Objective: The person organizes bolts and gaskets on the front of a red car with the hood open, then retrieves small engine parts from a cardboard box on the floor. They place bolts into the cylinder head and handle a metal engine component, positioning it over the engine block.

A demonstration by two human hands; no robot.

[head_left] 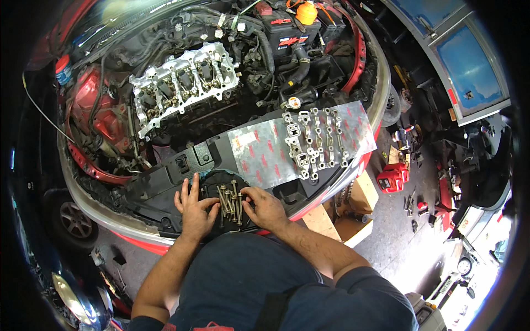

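A pile of long metal bolts [231, 201] lies on a dark round tray [215, 182] on the black front panel [157, 193] of a car. My left hand [196, 212] rests left of the bolts, fingers spread and thumb touching their side. My right hand [265, 212] is at their right edge, fingers bent, thumb and forefinger apart. Right of the bolts, several metal bearing caps and brackets [302, 144] lie in rows on a printed silver sheet [256, 154].
An exposed cylinder head [182, 85] sits in the engine bay, with batteries [290, 41] and hoses behind. On the floor at right are cardboard boxes [361, 193], red cases [392, 177] and scattered tools. A blue panelled metal cabinet [466, 71] stands at upper right. A wheel [77, 218] is at left.
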